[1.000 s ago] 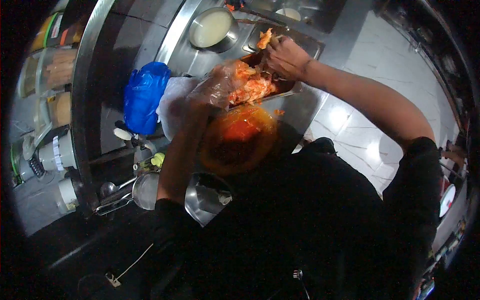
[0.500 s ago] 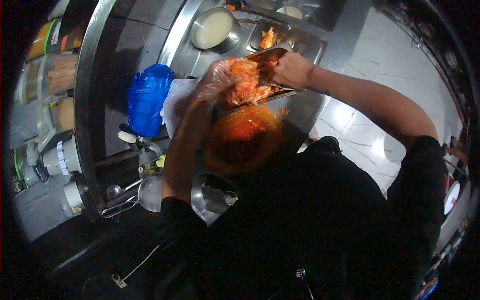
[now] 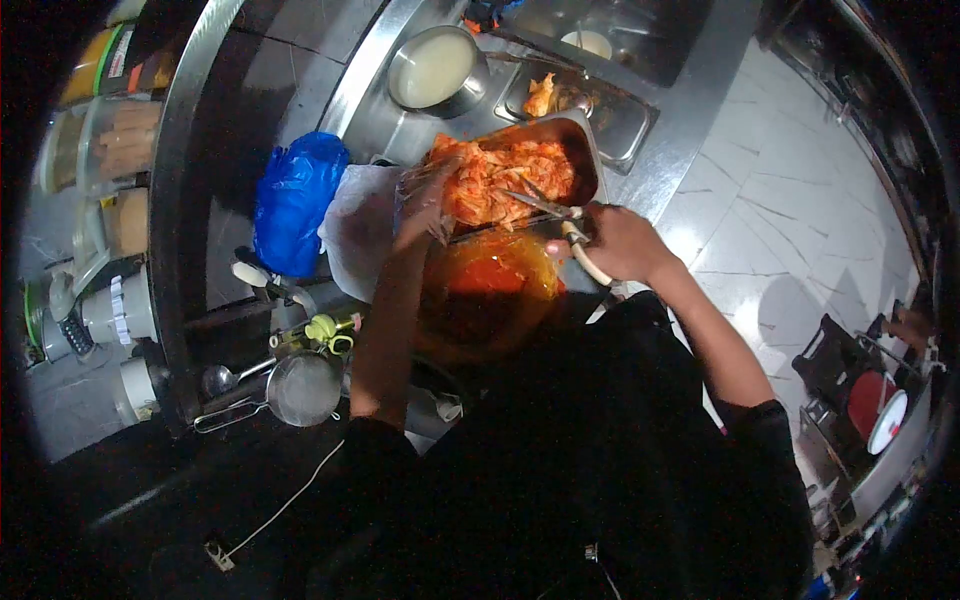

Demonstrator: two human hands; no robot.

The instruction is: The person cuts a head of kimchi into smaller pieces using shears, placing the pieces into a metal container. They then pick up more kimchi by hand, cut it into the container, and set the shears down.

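My right hand [image 3: 615,243] is closed round the handles of scissors [image 3: 545,203], whose parted blades lie over red-coated food [image 3: 500,178] in a metal tray. My left hand [image 3: 428,205], in a clear plastic glove, is at the left end of the tray [image 3: 590,150], against the food; its fingertips are blurred, and whether they grip anything is unclear. Just below the tray is a wide bowl [image 3: 545,285] with red-orange liquid or residue inside. One orange piece [image 3: 540,95] sits in a shallower tray [image 3: 632,125] behind.
A metal bowl of pale liquid [image 3: 435,68] stands at the back. Left of my left arm are a white bag [image 3: 355,225] and a blue plastic bag [image 3: 298,205]. A strainer [image 3: 305,388] lies lower left. Plastic containers [image 3: 125,145] fill the left shelves. A sink [image 3: 640,35] is behind.
My right hand has moved down and toward me from the tray's far edge, and scissors now show in it. More of the food is uncovered. My left hand has shifted slightly down.
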